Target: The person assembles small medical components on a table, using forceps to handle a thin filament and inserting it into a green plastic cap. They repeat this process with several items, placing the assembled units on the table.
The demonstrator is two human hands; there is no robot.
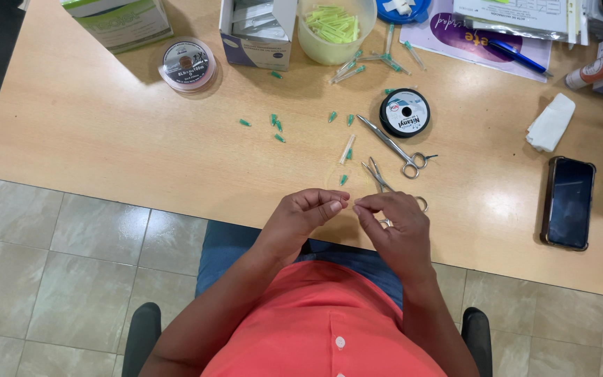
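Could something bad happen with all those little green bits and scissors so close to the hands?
Maybe. The left hand and right hand pinch something too thin to see, right at the table edge, so it might drop to the floor. The scissors lie just beyond the fingers, so a quick reach might get poked. The loose green caps are scattered and could get brushed off.

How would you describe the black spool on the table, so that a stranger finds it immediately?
Start at the wooden table and look just beyond the person's hands, past the metal scissors. There lies the black spool, round and flat, with a white label on top. The other spool, far to its left, is clear and pale, so the dark rim sets this one apart.
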